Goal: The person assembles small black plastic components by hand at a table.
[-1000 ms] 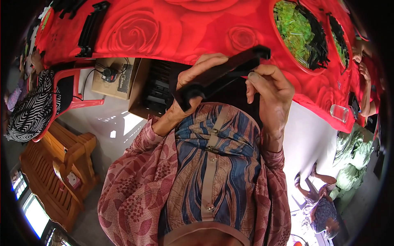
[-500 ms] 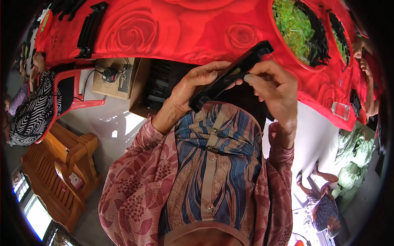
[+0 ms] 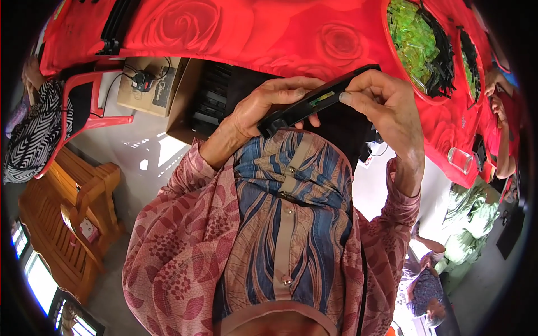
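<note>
A long black spirit level (image 3: 297, 109) slants up to the right in front of my body, a yellow-green vial (image 3: 322, 99) showing in its middle slot. My left hand (image 3: 266, 103) is closed round the lower part, thumb along the top face and fingertips showing beneath. Towards the upper end, my right hand (image 3: 389, 109) has its thumb and forefinger pinched at the level's edge, just beside the vial. Its other fingers are curled, and I cannot see whether a small piece is between the tips.
A red rose-patterned table (image 3: 269, 33) lies ahead. On its right are a tray (image 3: 389, 47) of green-yellow vials and black pieces, and a clear glass (image 3: 459, 161). Black levels (image 3: 117, 25) lie far left. An open carton (image 3: 185, 106) holds black parts underneath. Left stands a red chair (image 3: 95, 120).
The vial in the slot now shows more plainly. My right hand has shifted a little right, its fingertips touching the level beside the vial. The view has shifted slightly.
</note>
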A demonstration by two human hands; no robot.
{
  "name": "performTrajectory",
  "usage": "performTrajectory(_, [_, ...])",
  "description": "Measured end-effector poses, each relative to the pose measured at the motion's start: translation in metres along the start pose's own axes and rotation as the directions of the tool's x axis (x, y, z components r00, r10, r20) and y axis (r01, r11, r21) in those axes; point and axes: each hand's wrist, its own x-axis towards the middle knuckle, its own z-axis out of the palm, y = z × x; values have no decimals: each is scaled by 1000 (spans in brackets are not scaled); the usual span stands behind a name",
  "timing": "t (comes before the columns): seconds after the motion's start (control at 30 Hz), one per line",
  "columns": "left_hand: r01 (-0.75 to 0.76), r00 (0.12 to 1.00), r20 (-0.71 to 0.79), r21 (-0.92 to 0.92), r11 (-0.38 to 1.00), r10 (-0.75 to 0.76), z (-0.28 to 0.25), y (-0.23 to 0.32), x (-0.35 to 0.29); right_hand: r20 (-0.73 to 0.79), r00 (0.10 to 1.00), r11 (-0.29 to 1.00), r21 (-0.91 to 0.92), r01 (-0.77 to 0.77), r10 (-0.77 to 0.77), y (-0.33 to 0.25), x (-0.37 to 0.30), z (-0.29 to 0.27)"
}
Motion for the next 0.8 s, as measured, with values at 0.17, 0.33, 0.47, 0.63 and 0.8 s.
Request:
performTrajectory(0.17, [-76, 996, -40, 33, 997, 77, 13, 2, 1, 13, 1000, 999, 44, -26, 25, 5, 3, 8])
performTrajectory(0.33, [-51, 997, -62, 3, 999, 51, 5, -3, 0, 14, 999, 997, 57, -50, 49, 11, 5, 16])
performTrajectory(0.47, [-41, 997, -64, -28, 999, 39, 4, -4, 0, 8, 1000, 998, 47, -30, 30, 16, 7, 19])
performTrajectory(0.63, [-46, 998, -33, -22, 999, 46, 1, -6, 0, -58, 997, 994, -98, 40, -46, 19, 8, 22])
performTrajectory(0.8, [-40, 999, -29, -23, 999, 40, -1, -8, 2, -64, 997, 995, -94, 33, -39, 17, 7, 26])
